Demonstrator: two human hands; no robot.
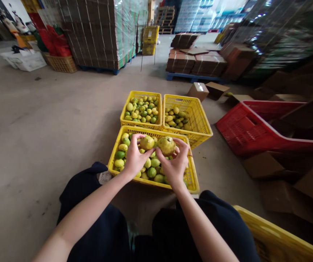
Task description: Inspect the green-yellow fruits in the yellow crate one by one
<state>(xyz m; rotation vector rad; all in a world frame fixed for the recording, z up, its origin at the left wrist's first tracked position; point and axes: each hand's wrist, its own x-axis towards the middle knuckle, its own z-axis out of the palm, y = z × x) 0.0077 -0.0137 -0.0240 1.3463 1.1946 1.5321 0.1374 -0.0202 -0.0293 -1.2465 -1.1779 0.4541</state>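
Head view. My left hand (pixel 134 157) is pinching a yellow-green fruit (pixel 147 143) between thumb and fingers. My right hand (pixel 177 163) is gripping a blotched fruit (pixel 165 145) the same way, its stem end facing up. I am holding the two side by side, thumb tips close together between them, above the near crate (pixel 191 171), a yellow slatted one serving as landmark. Loose fruit (pixel 151 172), green to yellow, is lying inside the near crate, under my hands. My dark-clothed legs (pixel 96 214) are resting on my side of the near crate, one toward each front corner.

Behind the near crate, to its left, a back-left crate (pixel 142 126) is holding many green and yellow fruits (pixel 142 110). Behind it to the right, a back-right crate (pixel 196 109) is holding fewer fruits, gathered toward its left side. Right of the near crate, well apart, a red crate (pixel 244 129) is standing among cardboard pieces (pixel 265 163).
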